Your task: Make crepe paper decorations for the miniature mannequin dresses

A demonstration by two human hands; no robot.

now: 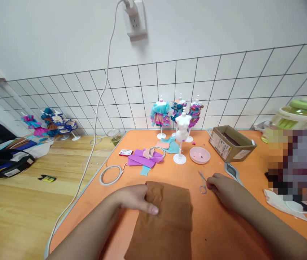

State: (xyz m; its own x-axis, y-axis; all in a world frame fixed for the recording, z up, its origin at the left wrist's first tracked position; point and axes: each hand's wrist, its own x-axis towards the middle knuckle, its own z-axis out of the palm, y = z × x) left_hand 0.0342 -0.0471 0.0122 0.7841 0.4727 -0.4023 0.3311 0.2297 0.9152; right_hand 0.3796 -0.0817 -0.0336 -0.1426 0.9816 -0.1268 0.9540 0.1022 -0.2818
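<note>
A brown piece of cloth lies folded on the orange table in front of me. My left hand rests flat on its upper left part, thumb pressing the fabric. My right hand lies on the table just right of a small pair of silver scissors, fingertips curled close to their handles; I cannot see whether it touches them. A bare white mannequin stands on its base behind the cloth.
Purple and teal fabric scraps, a tape roll, a pink dish, a cardboard box and dressed mannequins sit further back. A white cable hangs from the wall socket. A green-lidded jug stands right.
</note>
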